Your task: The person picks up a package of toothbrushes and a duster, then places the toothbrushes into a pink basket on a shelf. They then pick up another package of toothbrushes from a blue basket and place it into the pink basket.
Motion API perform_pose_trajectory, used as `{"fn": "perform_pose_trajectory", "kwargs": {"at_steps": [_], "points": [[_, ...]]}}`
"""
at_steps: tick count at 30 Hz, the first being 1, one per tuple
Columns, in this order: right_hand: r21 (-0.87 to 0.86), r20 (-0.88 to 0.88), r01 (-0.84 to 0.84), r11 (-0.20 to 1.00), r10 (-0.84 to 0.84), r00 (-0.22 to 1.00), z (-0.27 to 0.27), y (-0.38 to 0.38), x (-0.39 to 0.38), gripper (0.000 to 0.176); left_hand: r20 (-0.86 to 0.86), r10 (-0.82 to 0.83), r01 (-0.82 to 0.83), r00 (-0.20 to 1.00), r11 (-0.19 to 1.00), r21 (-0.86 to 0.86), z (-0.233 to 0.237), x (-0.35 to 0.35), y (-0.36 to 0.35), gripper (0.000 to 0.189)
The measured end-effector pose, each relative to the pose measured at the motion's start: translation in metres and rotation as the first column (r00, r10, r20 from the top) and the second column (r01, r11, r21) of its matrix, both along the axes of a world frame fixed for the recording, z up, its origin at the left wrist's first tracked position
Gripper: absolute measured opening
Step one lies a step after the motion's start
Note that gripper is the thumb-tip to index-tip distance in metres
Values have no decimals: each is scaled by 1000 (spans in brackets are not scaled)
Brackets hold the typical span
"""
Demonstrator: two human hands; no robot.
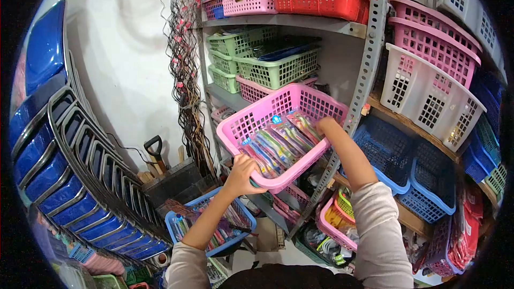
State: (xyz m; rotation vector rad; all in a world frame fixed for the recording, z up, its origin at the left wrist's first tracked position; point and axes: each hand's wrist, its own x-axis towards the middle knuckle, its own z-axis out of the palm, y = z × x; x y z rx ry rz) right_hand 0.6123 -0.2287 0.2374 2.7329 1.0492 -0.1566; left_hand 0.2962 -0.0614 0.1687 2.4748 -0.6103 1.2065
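Observation:
A pink basket (281,182) full of packaged toothbrushes (284,142) is tilted toward me in front of the grey metal shelf. My left hand (243,175) grips its near left corner, the fingers wrapped over the rim. At the right side of the basket is my right hand (329,126), bent over the rim, its fingertips hidden inside or behind the basket wall. Behind the basket, green baskets (278,69) stand on the middle shelf, one with dark flat packs on top.
Stacked blue chairs (64,182) line the left. Below, a blue basket (249,219) holds more packaged items. The metal shelf post (369,59) rises close to my right hand. White (428,96) and dark blue baskets (383,150) fill the right shelves.

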Motion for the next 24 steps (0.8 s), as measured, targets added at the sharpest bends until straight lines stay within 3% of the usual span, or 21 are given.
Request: {"fn": "perform_pose_trajectory", "kwargs": {"at_steps": [3, 5, 6, 7, 8, 10, 12, 15, 16, 18, 22, 24], "points": [[-18, 44, -61, 998, 62, 997, -14, 14, 20, 53, -18, -1, 1, 1000, 1000, 0, 3, -2, -1, 58], [298, -108, -326, 897, 371, 922, -10, 29, -15, 35, -37, 6, -6, 999, 1000, -3, 5, -3, -1, 58], [324, -397, -297, 898, 414, 819, -13, 33, -29, 31, -36, 9, -9, 999, 1000, 1, 6, -3, -1, 58], [340, -646, -260, 904, 425, 634, -12, 36, -44, 28, -37, 12, -12, 999, 1000, 5, 6, -3, -1, 58], [340, -647, -262, 903, 426, 632, -8, 38, -55, 28, -39, 15, -15, 999, 1000, 5, 4, -2, -1, 58], [-80, -418, -253, 964, 198, 887, 2, 37, -79, 26, -43, -4, 3, 999, 1000, -29, 1, -2, 0, 57], [-26, -475, -180, 983, 146, 868, -12, 40, -59, 26, -36, -1, 0, 999, 1000, -11, 3, -2, 0, 57], [-90, -423, -103, 991, 56, 905, -17, 44, -53, 26, -35, -4, 4, 999, 1000, -1, 3, -5, 0, 56], [-90, -425, -103, 991, 56, 904, -24, 47, -43, 26, -38, -15, 14, 999, 1000, -7, 4, -5, 0, 55], [-197, -410, -289, 937, 189, 892, -33, 52, -22, 41, -25, -19, 19, 1000, 1000, -7, 4, -5, -1, 54], [-149, -446, -210, 966, 124, 887, -34, 49, -15, 40, -9, -17, 17, 1000, 1000, -7, 5, -5, -1, 54], [-279, -320, -160, 947, 65, 945, -23, 46, -29, 39, -12, -17, 17, 1000, 1000, -4, 5, -5, 0, 54]]}}
